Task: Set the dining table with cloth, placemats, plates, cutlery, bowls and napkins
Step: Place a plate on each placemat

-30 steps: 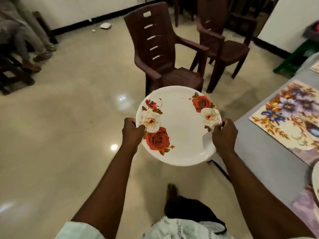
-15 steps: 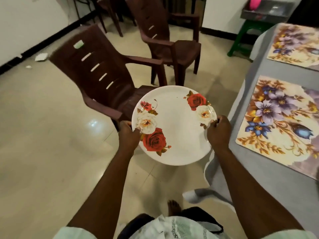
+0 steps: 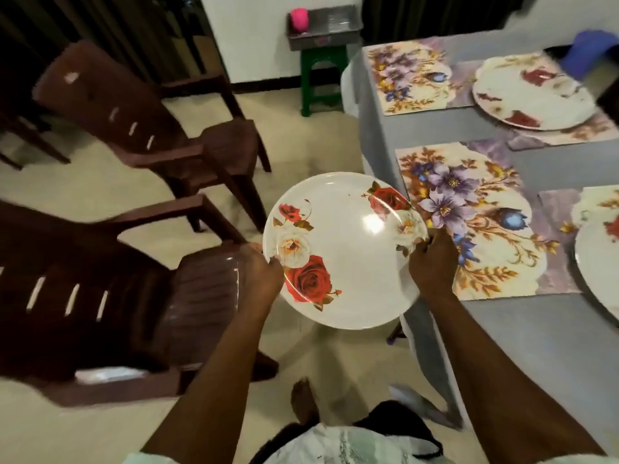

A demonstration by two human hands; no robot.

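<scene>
I hold a white plate with red and white roses (image 3: 345, 252) level in front of me, just left of the table's edge. My left hand (image 3: 261, 272) grips its left rim and my right hand (image 3: 432, 262) grips its right rim. The table wears a grey cloth (image 3: 522, 336). A bare floral placemat (image 3: 475, 219) lies right beside the plate, and another bare placemat (image 3: 408, 77) lies further back. Two more placemats carry rose plates, one at the far right (image 3: 532, 92) and one cut off by the right edge (image 3: 599, 266).
Two dark brown plastic chairs stand left of the table, one close (image 3: 110, 296) and one behind it (image 3: 160, 128). A green stool (image 3: 321, 78) with a grey tray and a pink object sits at the table's far corner. Something blue (image 3: 593, 51) lies at the table's back right.
I have turned right and stepped nearer the table; more of it shows, with two laid plates. The plate stays gripped in both hands.
</scene>
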